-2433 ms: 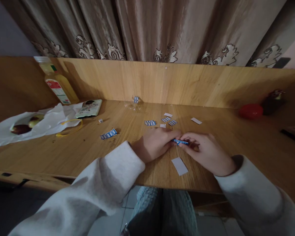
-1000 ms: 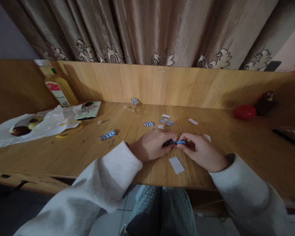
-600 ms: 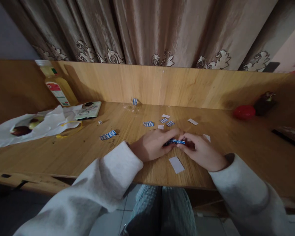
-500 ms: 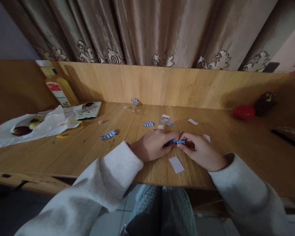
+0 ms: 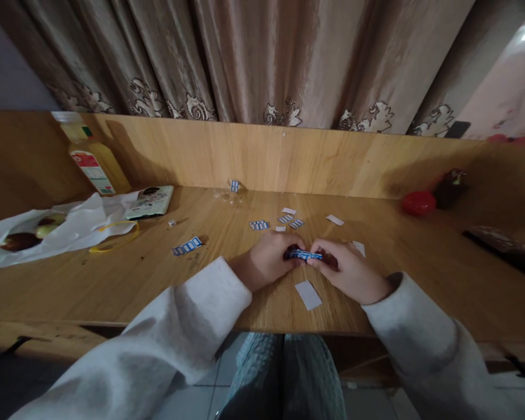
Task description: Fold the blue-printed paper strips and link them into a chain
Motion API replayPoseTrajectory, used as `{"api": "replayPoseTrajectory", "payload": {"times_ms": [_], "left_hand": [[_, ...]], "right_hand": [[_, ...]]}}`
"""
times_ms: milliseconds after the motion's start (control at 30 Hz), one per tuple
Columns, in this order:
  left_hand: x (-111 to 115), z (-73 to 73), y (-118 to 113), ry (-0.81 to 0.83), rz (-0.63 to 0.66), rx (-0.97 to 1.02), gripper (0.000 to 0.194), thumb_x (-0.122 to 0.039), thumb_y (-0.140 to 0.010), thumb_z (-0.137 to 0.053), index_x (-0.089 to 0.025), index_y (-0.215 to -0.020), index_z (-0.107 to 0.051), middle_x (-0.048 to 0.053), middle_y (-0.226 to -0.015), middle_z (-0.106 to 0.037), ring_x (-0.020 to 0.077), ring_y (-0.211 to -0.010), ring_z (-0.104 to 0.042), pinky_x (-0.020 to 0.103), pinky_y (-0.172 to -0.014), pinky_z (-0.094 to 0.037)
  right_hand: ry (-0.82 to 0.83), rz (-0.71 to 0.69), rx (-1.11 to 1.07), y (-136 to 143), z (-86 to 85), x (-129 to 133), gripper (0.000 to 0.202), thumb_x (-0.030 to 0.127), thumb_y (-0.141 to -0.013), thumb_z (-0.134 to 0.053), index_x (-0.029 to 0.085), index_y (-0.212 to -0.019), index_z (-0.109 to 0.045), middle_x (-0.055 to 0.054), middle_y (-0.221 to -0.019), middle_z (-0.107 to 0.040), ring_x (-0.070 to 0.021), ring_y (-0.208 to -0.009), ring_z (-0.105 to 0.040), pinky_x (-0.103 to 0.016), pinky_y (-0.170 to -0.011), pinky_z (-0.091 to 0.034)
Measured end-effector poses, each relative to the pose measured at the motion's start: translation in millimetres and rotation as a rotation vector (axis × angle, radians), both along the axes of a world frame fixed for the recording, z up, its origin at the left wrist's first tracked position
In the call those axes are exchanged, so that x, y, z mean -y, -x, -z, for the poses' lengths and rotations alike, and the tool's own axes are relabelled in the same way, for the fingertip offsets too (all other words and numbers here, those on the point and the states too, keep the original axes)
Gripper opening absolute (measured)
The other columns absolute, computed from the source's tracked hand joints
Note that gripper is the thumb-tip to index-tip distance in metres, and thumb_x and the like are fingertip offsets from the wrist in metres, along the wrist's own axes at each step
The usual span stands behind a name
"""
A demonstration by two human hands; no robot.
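Between my two hands is a small blue-and-white piece (image 5: 305, 255), pinched at both ends above the wooden table. My left hand (image 5: 273, 256) has its fingers closed on the left end. The right end is gripped by the thumb and fingers of my right hand (image 5: 347, 268). A blank white card (image 5: 308, 294) lies just below the hands. Beyond them are blue-and-white pieces (image 5: 259, 225) and small white cards (image 5: 289, 210). Another blue-and-white strip (image 5: 186, 246) lies left of my left sleeve. My fingers partly hide the held piece.
At the left stand a bottle (image 5: 97, 160) of yellow liquid, a white bag (image 5: 70, 224) with fruit, and a booklet-like box (image 5: 149, 202). A red round object (image 5: 419, 203) and a dark case (image 5: 503, 248) are at the right. A wooden panel (image 5: 332, 163) closes the back.
The view has shifted slightly, moving the scene left. More of the blue-and-white piece shows between my fingers, and my hands have parted a little at the top.
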State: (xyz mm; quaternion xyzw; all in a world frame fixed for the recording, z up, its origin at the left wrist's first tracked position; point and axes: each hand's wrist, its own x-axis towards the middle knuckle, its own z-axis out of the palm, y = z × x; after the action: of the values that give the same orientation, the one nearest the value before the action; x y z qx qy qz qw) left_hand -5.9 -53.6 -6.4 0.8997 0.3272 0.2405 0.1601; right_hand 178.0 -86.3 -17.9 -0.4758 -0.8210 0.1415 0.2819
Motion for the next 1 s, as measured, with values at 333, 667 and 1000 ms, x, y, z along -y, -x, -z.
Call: {"api": "replayPoseTrajectory", "payload": {"times_ms": [333,667,1000], "left_hand": [[-0.4,-4.7,1.8,-0.03,-0.039,0.014,0.014,-0.01,-0.075,-0.056,-0.017,-0.083,-0.066,0.001,-0.08,-0.067,0.012,-0.071,-0.059,0.023,-0.067,-0.043],[-2.3,1.8,4.2,-0.087,-0.023,-0.051,0.013,-0.017,-0.081,-0.053,-0.018,-0.087,-0.064,0.002,-0.086,-0.066,0.0144,-0.08,-0.059,0.026,-0.073,-0.043],[0.1,0.8,3.6,-0.073,-0.008,-0.093,0.013,-0.018,-0.082,-0.052,-0.019,-0.088,-0.063,0.002,-0.087,-0.065,0.0149,-0.082,-0.058,0.027,-0.075,-0.043]], "right_hand": [[0.008,-0.009,-0.22,-3.1,-4.9,1.0,0.014,0.034,-0.079,-0.059,0.021,-0.083,-0.061,0.0,-0.078,-0.066,-0.0144,-0.071,-0.059,-0.026,-0.061,-0.044],[-0.037,0.497,-0.135,-95.6,8.7,-17.7,0.032,0.045,-0.08,-0.053,0.019,-0.094,-0.067,-0.014,-0.101,-0.068,-0.0282,-0.092,-0.064,-0.041,-0.074,-0.051],[-0.107,0.252,0.166,-110.7,25.7,-19.2,0.038,0.05,-0.077,-0.055,0.026,-0.104,-0.067,-0.007,-0.106,-0.065,-0.0266,-0.102,-0.058,-0.048,-0.09,-0.044]]}}
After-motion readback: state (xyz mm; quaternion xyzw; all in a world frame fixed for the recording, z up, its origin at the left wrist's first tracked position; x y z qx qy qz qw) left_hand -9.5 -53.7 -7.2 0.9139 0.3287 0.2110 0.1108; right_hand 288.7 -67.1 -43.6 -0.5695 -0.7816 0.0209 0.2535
